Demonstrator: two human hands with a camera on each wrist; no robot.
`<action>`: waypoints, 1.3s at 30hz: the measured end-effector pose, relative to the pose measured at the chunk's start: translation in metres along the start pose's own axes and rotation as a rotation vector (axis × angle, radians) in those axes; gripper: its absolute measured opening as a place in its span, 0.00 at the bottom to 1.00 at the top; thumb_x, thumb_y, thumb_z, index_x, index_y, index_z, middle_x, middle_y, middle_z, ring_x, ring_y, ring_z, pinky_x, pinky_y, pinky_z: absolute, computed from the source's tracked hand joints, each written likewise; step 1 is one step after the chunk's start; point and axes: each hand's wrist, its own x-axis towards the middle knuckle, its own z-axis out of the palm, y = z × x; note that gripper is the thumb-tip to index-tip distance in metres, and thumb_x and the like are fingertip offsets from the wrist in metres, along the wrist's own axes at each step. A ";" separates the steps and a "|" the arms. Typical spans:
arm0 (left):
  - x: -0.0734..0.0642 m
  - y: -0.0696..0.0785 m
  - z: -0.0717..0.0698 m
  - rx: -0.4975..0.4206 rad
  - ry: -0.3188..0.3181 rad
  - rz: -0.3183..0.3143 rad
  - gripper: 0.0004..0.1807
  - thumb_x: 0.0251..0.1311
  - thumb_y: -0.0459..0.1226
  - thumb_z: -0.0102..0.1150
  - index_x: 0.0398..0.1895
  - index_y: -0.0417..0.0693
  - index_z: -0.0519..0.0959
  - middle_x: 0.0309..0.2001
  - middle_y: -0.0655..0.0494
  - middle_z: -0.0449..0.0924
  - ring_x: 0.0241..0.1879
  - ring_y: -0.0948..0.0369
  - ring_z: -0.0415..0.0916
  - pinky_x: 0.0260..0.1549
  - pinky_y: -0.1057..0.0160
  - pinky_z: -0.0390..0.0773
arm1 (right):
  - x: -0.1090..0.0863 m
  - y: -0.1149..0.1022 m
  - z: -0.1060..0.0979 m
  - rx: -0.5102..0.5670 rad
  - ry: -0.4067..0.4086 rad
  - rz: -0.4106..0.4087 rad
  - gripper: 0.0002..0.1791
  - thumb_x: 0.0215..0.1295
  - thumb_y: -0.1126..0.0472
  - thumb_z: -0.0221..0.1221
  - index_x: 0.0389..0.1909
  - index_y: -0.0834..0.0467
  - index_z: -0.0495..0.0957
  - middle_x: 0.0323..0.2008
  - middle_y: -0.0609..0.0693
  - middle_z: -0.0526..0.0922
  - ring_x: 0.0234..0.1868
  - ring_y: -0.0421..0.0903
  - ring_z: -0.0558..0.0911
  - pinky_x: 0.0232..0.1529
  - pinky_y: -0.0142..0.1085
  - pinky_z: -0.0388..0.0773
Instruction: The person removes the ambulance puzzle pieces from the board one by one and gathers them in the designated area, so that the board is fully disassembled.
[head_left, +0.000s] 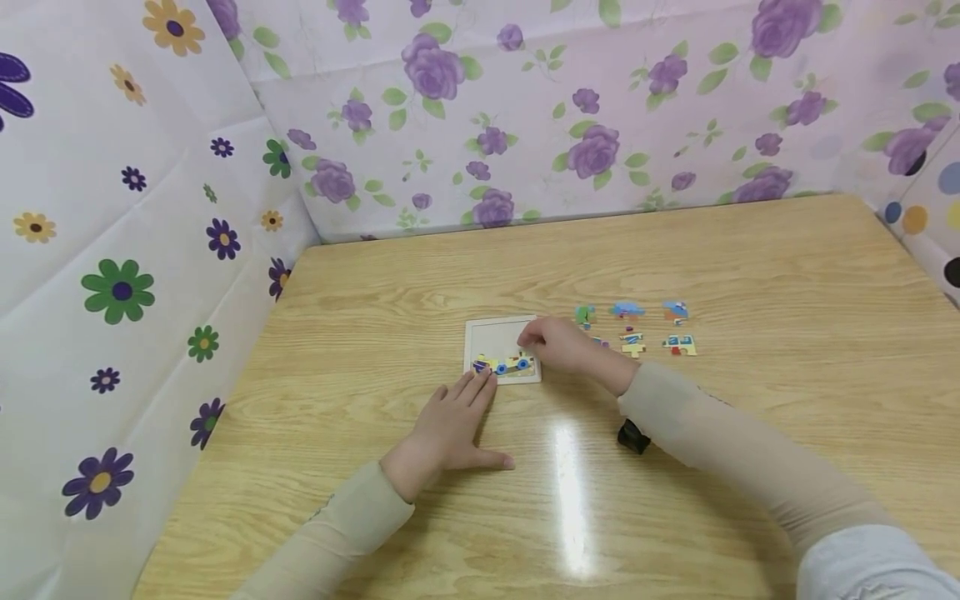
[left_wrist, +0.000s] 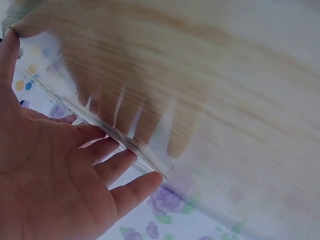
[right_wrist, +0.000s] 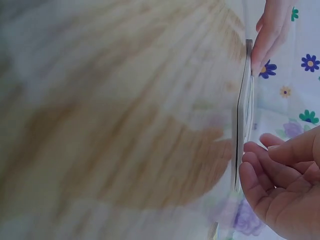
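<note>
A white puzzle board (head_left: 468,343) lies flat on the wooden bench (head_left: 360,317), in front of the person. Some yellow and blue puzzle bits (head_left: 502,367) sit inside it, along the side near the person. The part of the board farther away is plain and pale.

The left hand (head_left: 453,427) has its fingers out straight, with the thumb spread wide to the side. Its fingertips touch the near left corner of the board.

The right hand (head_left: 561,343) is at the right side of the board. Its fingers are bent, and their tips are over the board. I cannot tell if they pinch a piece.

More pieces lie on the bench, to the right of the board, in two rows. The far row has a green piece (head_left: 584,315), a blue piece (head_left: 627,309) and another blue one at the end. The near row has a yellow piece (head_left: 632,347), a piece with blue windows (head_left: 681,344), and one partly hidden by the right hand.

A small black thing (head_left: 633,437) shows just beside the right sleeve (head_left: 720,433).
</note>
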 end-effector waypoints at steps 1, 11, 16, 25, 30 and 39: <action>0.000 0.000 0.000 0.002 0.001 0.000 0.63 0.43 0.73 0.56 0.75 0.44 0.48 0.76 0.50 0.45 0.74 0.50 0.46 0.66 0.43 0.59 | 0.000 0.000 0.000 -0.002 -0.006 -0.001 0.12 0.68 0.68 0.51 0.44 0.66 0.80 0.44 0.59 0.84 0.49 0.54 0.81 0.52 0.45 0.78; 0.002 0.001 -0.001 0.020 -0.008 -0.006 0.63 0.43 0.73 0.55 0.75 0.45 0.48 0.76 0.50 0.45 0.74 0.51 0.47 0.66 0.42 0.59 | 0.000 -0.002 0.000 0.002 -0.031 0.011 0.14 0.67 0.72 0.46 0.44 0.64 0.81 0.45 0.58 0.84 0.52 0.54 0.80 0.54 0.46 0.76; 0.002 0.002 -0.003 0.034 -0.013 -0.008 0.63 0.43 0.73 0.55 0.75 0.45 0.49 0.76 0.50 0.45 0.74 0.51 0.47 0.66 0.42 0.58 | 0.003 -0.001 0.001 0.048 -0.032 0.052 0.13 0.67 0.70 0.49 0.45 0.63 0.80 0.44 0.57 0.83 0.50 0.52 0.80 0.51 0.44 0.78; 0.001 0.004 -0.005 0.047 -0.020 -0.010 0.62 0.44 0.73 0.55 0.75 0.45 0.50 0.76 0.50 0.46 0.74 0.50 0.48 0.65 0.42 0.60 | 0.004 -0.001 0.003 0.145 -0.012 0.040 0.12 0.65 0.70 0.51 0.46 0.65 0.79 0.44 0.59 0.82 0.46 0.52 0.80 0.43 0.39 0.79; 0.000 0.004 -0.005 0.048 -0.016 -0.010 0.62 0.44 0.73 0.55 0.75 0.45 0.50 0.76 0.50 0.46 0.74 0.51 0.48 0.65 0.42 0.60 | 0.003 -0.002 0.003 0.165 0.002 0.026 0.11 0.64 0.71 0.52 0.44 0.66 0.79 0.41 0.58 0.82 0.41 0.49 0.79 0.39 0.36 0.77; 0.001 0.002 -0.003 0.049 -0.013 -0.014 0.62 0.43 0.73 0.55 0.75 0.46 0.50 0.76 0.51 0.46 0.74 0.51 0.47 0.65 0.42 0.60 | 0.001 -0.002 0.002 0.180 0.004 0.037 0.10 0.64 0.70 0.53 0.41 0.66 0.80 0.40 0.58 0.82 0.37 0.46 0.78 0.34 0.33 0.75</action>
